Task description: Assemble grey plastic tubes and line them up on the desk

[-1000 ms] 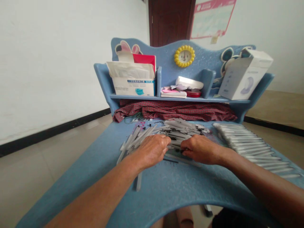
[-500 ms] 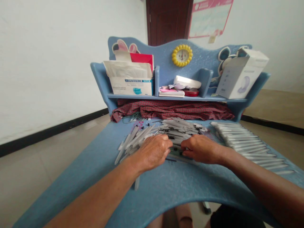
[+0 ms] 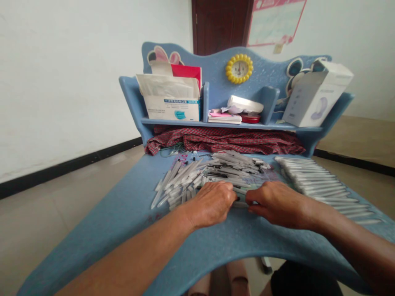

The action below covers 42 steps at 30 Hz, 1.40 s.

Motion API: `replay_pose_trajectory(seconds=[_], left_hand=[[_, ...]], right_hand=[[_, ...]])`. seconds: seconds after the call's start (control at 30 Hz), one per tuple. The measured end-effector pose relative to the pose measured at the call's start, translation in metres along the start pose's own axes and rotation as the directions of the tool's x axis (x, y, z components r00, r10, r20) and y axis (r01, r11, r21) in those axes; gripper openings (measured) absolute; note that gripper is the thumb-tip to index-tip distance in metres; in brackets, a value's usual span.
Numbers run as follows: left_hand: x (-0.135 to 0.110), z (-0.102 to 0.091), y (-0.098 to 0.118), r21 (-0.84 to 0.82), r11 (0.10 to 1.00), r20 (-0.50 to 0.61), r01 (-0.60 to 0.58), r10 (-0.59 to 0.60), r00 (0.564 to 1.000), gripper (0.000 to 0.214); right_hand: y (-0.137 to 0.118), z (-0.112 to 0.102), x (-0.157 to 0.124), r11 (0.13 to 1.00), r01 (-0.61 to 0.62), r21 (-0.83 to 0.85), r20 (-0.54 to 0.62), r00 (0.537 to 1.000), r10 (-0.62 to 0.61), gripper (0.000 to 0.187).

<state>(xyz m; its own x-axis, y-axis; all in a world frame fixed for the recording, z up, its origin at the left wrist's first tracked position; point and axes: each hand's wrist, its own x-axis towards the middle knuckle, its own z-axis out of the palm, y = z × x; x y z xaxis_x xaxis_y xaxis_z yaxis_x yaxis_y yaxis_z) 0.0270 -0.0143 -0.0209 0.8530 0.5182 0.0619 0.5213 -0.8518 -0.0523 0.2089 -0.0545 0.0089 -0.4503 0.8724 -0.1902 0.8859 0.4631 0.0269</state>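
My left hand (image 3: 216, 202), fingers closed, and my right hand (image 3: 274, 203), in a pinch, meet over the front of a blue desk. Between their fingertips is a pen (image 3: 240, 204), pale and translucent with a black part by the left fingers; the fingers hide most of it. Behind the hands lies a loose heap of pen parts (image 3: 230, 162), clear barrels mixed with black pieces. More pale barrels (image 3: 175, 179) are piled beyond my left forearm. Beyond my right wrist, pens (image 3: 317, 181) lie side by side in a long row.
A shelf (image 3: 173, 121) at the desk's back bears a mask box (image 3: 173, 107), papers (image 3: 224, 119), a red tin (image 3: 250, 119) and a white box (image 3: 314, 98). Red checked cloth (image 3: 228, 139) is bunched below. The desk's curved front edge (image 3: 228, 263) is near my legs.
Both hands have shifted right and a little closer to me, staying near each other. The loose barrel that lay below my left forearm no longer shows. The view has shifted slightly.
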Motion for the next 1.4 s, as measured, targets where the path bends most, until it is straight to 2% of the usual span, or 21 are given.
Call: replay_pose_trajectory(seconds=[0.2,0.33,0.5,0.63,0.73,0.87,1.17,1.27,1.4], left_hand=[[-0.001,-0.002,-0.001,-0.072,0.997,0.005,0.024,-0.024,1.0,0.015],[-0.005,-0.01,-0.008,-0.161,0.986,-0.079,0.038,-0.052,0.996,0.012],[-0.01,-0.019,-0.025,-0.275,0.955,-0.185,0.11,-0.165,0.969,0.009],[-0.014,-0.021,-0.036,-0.34,0.931,-0.232,0.135,-0.223,0.947,0.006],[-0.018,-0.025,-0.037,-0.36,0.92,-0.211,0.155,-0.242,0.947,0.006],[-0.021,-0.03,-0.038,-0.341,0.915,-0.163,0.216,-0.284,0.945,0.006],[-0.022,-0.03,-0.046,-0.262,0.947,-0.205,0.186,-0.243,0.948,0.009],[-0.022,-0.032,-0.045,-0.249,0.95,-0.186,0.19,-0.24,0.953,0.008],[-0.021,-0.032,-0.042,-0.224,0.961,-0.186,0.161,-0.204,0.961,0.007]], right_hand=[[-0.013,0.004,-0.002,0.996,0.064,-0.059,0.024,0.998,-0.062,0.019],[-0.017,0.006,-0.001,0.995,0.054,-0.08,-0.027,0.998,-0.056,0.02],[-0.024,0.01,0.006,0.989,0.053,-0.141,-0.089,0.994,-0.066,0.02],[-0.035,0.009,0.019,0.971,0.096,-0.218,-0.05,0.993,-0.11,0.022],[-0.038,0.006,0.023,0.963,0.136,-0.233,-0.014,0.99,-0.144,0.023],[-0.023,0.001,0.013,0.96,0.167,-0.226,-0.002,0.985,-0.172,0.019],[0.039,-0.009,-0.044,0.984,-0.068,-0.168,-0.142,0.989,0.044,0.021],[0.049,-0.009,-0.052,0.985,-0.107,-0.137,-0.183,0.98,0.081,0.023],[0.05,-0.011,-0.051,0.981,-0.134,-0.141,-0.177,0.978,0.108,0.023]])
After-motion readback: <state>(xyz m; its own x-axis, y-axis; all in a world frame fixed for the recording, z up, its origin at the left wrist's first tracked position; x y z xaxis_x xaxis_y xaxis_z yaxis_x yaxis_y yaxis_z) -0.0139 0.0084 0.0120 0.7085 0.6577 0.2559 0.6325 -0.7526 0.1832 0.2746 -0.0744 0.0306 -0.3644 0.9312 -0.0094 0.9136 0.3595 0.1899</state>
